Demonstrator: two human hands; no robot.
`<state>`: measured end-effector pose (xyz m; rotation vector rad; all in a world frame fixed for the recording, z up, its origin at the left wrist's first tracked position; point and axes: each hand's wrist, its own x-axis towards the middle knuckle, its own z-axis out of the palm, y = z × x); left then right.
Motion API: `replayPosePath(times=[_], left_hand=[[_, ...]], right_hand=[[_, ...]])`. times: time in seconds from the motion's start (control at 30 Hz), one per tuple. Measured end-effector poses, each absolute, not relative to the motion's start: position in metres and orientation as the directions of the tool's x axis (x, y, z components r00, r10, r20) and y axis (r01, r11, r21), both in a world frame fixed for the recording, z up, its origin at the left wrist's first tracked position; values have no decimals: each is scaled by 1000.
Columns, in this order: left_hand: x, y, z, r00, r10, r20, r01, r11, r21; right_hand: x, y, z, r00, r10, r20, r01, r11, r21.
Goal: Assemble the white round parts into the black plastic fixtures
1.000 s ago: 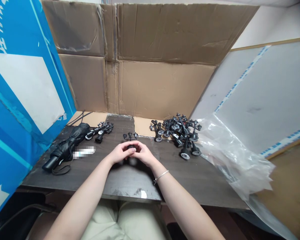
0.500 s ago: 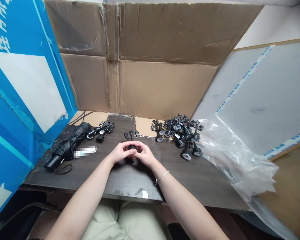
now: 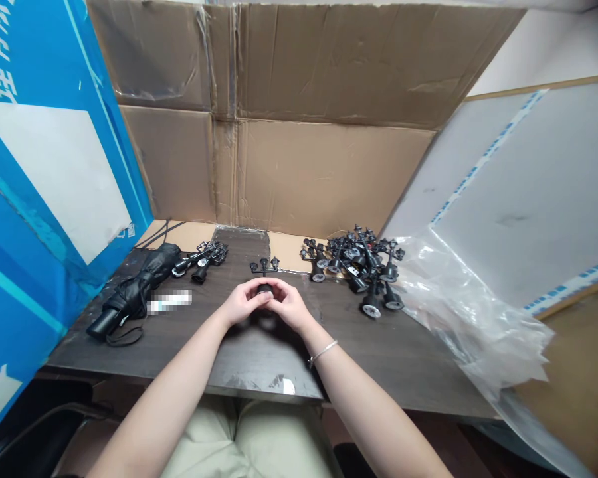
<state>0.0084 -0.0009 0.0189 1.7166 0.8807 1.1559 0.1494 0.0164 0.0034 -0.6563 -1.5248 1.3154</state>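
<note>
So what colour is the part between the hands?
The part is black, mostly hidden by fingers; head view.

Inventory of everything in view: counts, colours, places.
small black part: 1, black, cupped in both hands
branched part: 1, black, on table just beyond hands
parts pile: many, black, table right
parts cluster: a few, black, table left
umbrella: 1, black, folded, far left of table
table: 1, dark brown, under everything
cardboard: 1 wall, brown, behind table
plastic bag: 1, clear, right table edge
board: 1, blue, left
board: 1, grey, right
bracelet: 1, silver, right wrist
left hand: 1, on part
right hand: 1, on part
</note>
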Motion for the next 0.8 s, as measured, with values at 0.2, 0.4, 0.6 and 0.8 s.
replayPosePath(times=[0.2,0.4,0.6,0.8], left_hand=[[6,-1,14,370,866,337,91,-395,914],[10,0,11,306,879,366,90,-409,908],[10,2,11,263,887,380,207,-437,875],[9,2,10,303,876,376,199,-444,873]], right_hand=[[146,15,8,-367,905,216,-290,109,-951],[145,15,11,-375,916,141,-421,-33,-906],[146,14,10,-410,904,119,-429,-76,-900],[147,16,8,-398,909,127,-389,-42,-920]])
